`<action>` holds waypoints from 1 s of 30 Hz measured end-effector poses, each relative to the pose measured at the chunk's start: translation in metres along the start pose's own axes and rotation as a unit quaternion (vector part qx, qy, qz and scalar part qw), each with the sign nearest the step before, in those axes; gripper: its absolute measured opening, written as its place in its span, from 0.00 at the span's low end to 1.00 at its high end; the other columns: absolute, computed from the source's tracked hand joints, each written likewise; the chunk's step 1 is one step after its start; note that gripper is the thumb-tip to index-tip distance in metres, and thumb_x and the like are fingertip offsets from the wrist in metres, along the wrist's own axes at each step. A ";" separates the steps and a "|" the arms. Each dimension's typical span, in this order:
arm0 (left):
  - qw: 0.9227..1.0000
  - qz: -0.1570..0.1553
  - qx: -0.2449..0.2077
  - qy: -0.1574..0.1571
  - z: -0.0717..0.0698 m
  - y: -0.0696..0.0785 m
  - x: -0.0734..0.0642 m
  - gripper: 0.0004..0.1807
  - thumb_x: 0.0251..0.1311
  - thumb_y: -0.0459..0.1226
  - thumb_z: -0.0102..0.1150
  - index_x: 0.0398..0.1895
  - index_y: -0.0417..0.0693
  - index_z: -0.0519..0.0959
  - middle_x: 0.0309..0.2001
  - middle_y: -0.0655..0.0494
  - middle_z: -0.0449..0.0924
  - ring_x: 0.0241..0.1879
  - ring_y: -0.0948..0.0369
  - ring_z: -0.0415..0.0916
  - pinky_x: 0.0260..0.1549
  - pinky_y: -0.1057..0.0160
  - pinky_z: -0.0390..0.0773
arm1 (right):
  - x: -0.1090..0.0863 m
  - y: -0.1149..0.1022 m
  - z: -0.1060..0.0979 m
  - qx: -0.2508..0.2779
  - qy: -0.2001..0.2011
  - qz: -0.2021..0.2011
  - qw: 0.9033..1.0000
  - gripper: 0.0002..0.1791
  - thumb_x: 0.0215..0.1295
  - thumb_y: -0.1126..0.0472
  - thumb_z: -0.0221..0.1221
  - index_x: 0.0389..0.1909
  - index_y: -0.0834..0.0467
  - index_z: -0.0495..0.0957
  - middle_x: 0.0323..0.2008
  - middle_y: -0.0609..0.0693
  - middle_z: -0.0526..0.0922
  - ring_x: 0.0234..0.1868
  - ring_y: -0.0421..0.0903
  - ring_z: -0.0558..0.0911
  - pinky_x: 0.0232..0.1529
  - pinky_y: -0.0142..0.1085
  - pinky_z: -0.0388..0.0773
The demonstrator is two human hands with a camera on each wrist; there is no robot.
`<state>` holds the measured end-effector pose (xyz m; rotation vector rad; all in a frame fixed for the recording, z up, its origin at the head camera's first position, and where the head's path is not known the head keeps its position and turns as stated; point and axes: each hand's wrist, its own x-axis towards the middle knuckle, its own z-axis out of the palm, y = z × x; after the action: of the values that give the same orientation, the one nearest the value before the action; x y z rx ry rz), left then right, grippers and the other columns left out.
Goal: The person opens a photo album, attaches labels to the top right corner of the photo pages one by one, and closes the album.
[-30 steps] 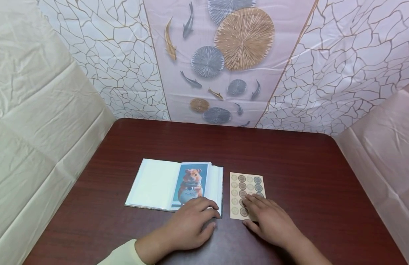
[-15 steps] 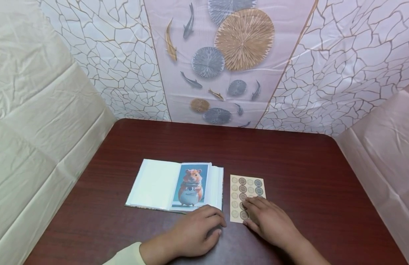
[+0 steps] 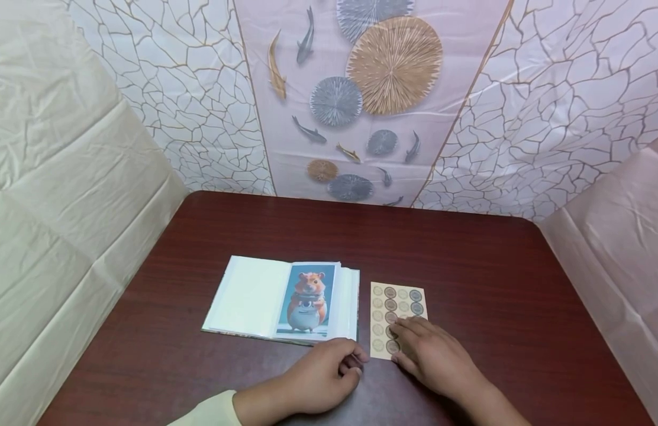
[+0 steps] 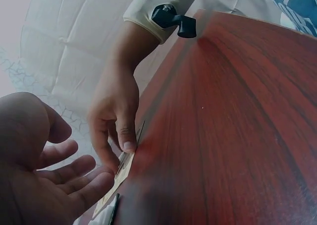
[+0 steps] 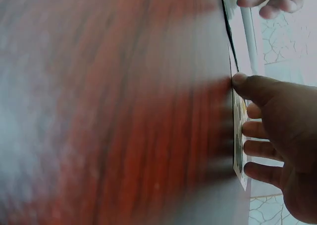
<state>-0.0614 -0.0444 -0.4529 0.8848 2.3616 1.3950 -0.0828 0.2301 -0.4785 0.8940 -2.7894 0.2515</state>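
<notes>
An open album (image 3: 254, 296) with white pages lies left of centre in the head view. A picture card of a hamster (image 3: 307, 302) shows on its right-hand page. Just off the album's lower right corner hovers or rests my left hand (image 3: 323, 376), fingers loosely curled, holding nothing. To the album's right is a cream sheet of round stickers (image 3: 379, 316) in brown and grey. My right hand (image 3: 435, 358) rests its relaxed fingers on the sheet's lower right part, covering some stickers; its thumb (image 5: 240, 79) lies by the near edge.
Everything lies on a dark red wood-grain table (image 3: 318, 231). A patterned cloth backdrop (image 3: 201, 100) stands behind the far edge, with plain cloth walls (image 3: 68, 207) on both sides.
My left hand has drawn back off the album toward me and slightly right, its fingers curling more. The sticker sheet has slid slightly toward me under my right hand.
</notes>
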 end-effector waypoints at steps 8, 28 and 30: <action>0.998 -0.039 -0.049 -0.010 -0.002 -0.003 0.000 0.08 0.68 0.31 0.59 0.47 0.45 0.81 0.40 0.65 0.81 0.38 0.74 0.77 0.40 0.72 0.79 | -0.001 0.009 -0.007 0.022 -0.014 0.088 0.996 0.48 0.53 0.38 0.74 0.68 0.64 0.73 0.66 0.61 0.75 0.68 0.63 0.71 0.62 0.62 0.71; 0.989 -0.099 -0.105 0.023 0.004 -0.001 0.006 0.10 0.66 0.31 0.58 0.49 0.46 0.79 0.45 0.60 0.84 0.42 0.71 0.79 0.45 0.68 0.79 | -0.002 0.011 -0.008 0.027 -0.067 0.101 0.992 0.43 0.55 0.36 0.72 0.65 0.61 0.78 0.66 0.59 0.77 0.68 0.61 0.73 0.62 0.62 0.71; 0.986 -0.115 -0.113 0.030 0.006 0.000 0.008 0.11 0.66 0.32 0.57 0.50 0.46 0.78 0.46 0.59 0.84 0.42 0.71 0.79 0.45 0.68 0.79 | -0.002 0.011 -0.008 0.027 -0.064 0.100 0.993 0.44 0.55 0.37 0.72 0.66 0.61 0.77 0.66 0.59 0.77 0.68 0.61 0.73 0.62 0.62 0.71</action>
<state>-0.0648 -0.0349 -0.4555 0.4983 2.2067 1.5688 -0.0864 0.2420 -0.4727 0.6612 -3.0077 0.3125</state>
